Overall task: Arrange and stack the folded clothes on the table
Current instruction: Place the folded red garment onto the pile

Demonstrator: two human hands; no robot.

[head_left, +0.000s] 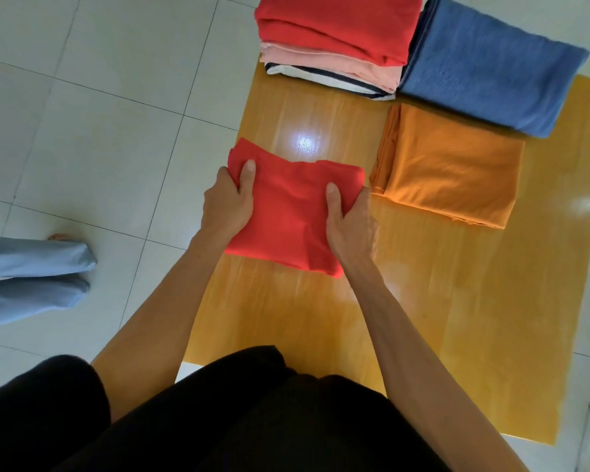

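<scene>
We have the folded red garment [288,212] at the left edge of the wooden table [423,301], one corner hanging out over the tiled floor [82,131]. Our left hand [227,207] pinches its left side, thumb on top and fingers curled beneath, and our right hand [349,223] clamps its right side the same way. It looks to us light, soft and limp, so it will likely sag and unfold if lifted by one edge; holding both sides with fingers underneath seems best. The folded orange cloth [450,168] lies just beside it, and the stack [331,39] and blue towel [491,66] sit at the far edge.
</scene>
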